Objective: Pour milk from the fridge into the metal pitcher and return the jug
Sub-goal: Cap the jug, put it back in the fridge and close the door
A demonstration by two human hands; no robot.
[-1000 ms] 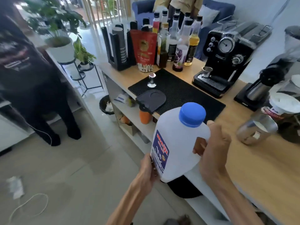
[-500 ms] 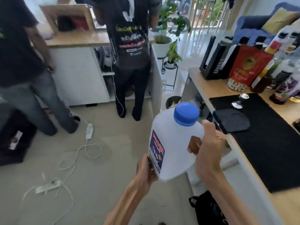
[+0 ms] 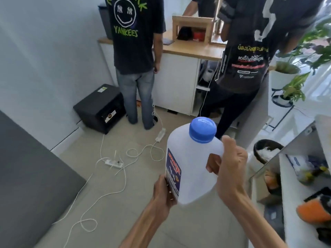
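Observation:
I hold a white plastic milk jug (image 3: 192,161) with a blue screw cap (image 3: 203,129) upright in front of me, over the floor. My right hand (image 3: 231,169) grips its handle on the right side. My left hand (image 3: 163,192) supports the jug at its lower left edge, next to the red and blue label. The cap is on. The metal pitcher is out of view. A dark grey panel (image 3: 26,176) fills the lower left; I cannot tell if it is the fridge.
Two people stand ahead at a white counter (image 3: 188,51). A small black cabinet (image 3: 102,108) sits by the left wall. White cables and a power strip (image 3: 114,163) lie across the floor. Open shelves (image 3: 295,176) and a bin (image 3: 266,151) are at the right.
My view has swung left, away from the coffee counter and pitcher, toward the room's far side. The jug stays in both hands, in the same grip.

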